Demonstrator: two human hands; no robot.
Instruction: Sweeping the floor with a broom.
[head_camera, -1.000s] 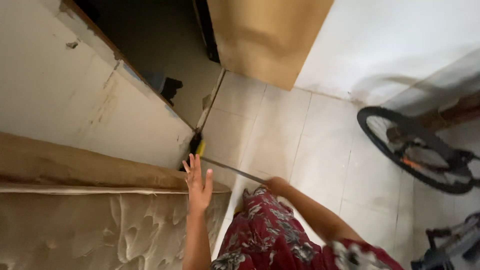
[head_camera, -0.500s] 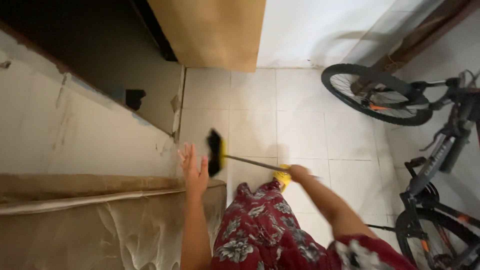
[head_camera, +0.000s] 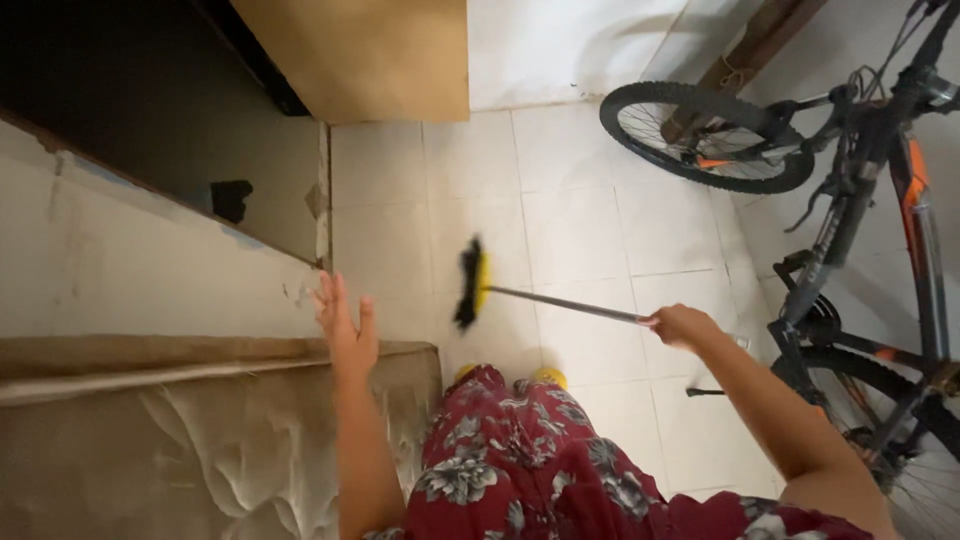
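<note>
Broom left of right hand (gripped)

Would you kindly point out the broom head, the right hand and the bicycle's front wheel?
broom head (head_camera: 471, 284), head view, on its black bristles.
right hand (head_camera: 681, 325), head view, on its knuckles.
front wheel (head_camera: 706, 137), head view, on its spokes.

Soft, warm indoor light fills my feed; the pale floor tiles read bright while the doorway upper left falls into deep shadow. The broom head smears with motion blur, and wide-angle distortion bends the edges.
</note>
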